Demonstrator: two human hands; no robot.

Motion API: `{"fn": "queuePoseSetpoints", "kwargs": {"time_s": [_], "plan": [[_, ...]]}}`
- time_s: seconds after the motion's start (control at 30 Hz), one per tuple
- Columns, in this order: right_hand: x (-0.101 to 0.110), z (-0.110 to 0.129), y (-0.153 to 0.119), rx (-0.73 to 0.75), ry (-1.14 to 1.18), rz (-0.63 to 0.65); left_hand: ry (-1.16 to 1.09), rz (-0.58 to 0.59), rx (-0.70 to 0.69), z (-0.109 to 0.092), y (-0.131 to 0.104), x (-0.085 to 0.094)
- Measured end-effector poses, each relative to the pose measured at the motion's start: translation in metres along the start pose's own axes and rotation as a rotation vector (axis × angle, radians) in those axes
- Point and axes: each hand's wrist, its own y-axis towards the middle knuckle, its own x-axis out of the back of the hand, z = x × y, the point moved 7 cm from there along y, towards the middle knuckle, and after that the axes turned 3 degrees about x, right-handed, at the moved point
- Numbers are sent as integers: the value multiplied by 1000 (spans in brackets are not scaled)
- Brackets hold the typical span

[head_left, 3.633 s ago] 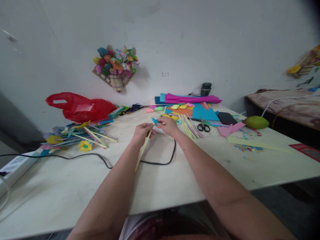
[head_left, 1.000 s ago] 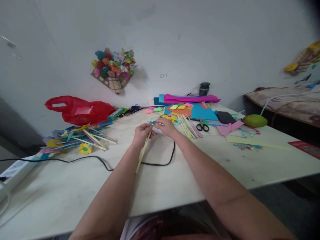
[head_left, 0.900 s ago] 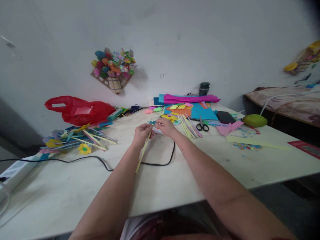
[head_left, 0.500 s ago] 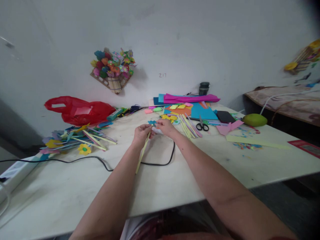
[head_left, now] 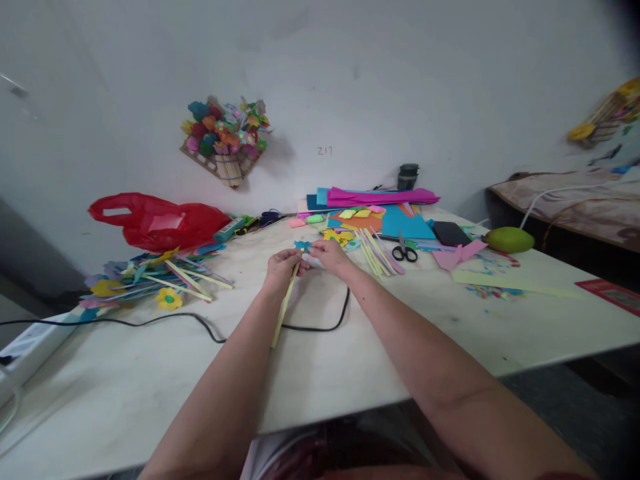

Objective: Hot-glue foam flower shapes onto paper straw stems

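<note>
We take the scissors (head_left: 404, 249) as our landmark. To their left, well apart from them, our left hand (head_left: 281, 270) is clamped on a yellow strip (head_left: 284, 308) near its upper end, the tail slanting down toward us; gripping that high probably steadies the tip. The blue flower (head_left: 301, 245) is at that upper end, also left of the scissors, and our right hand (head_left: 331, 256), nearer the scissors, has its fingertips pinched on the flower's edge, seemingly to brace it against the strip. Whether the two are joined, we cannot tell.

Just left of the scissors the loose strips (head_left: 369, 253) lie roughly side by side, perhaps for easy picking. Far left of the scissors, a pile of paper flowers and stems (head_left: 184, 276) lies apart, likely to leave us working room.
</note>
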Motion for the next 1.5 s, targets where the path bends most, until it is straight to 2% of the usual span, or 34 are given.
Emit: {"fn": "queuePoseSetpoints", "kwargs": {"time_s": [0.6,0.8,1.13,1.3,1.5], "plan": [[-7,6,-2,185,-169,33,24,10,-53,-8,-6,0],[-6,11,1,257,-208,-32,14,16,-72,-10,-6,-1],[6,15,-2,228,-245,-128,-46,52,-64,-6,-1,1],[5,19,-2,267,-270,-118,-57,79,-17,-4,-1,-1],[5,16,-2,203,-352,-99,-75,86,30,-4,-2,-1]]}}
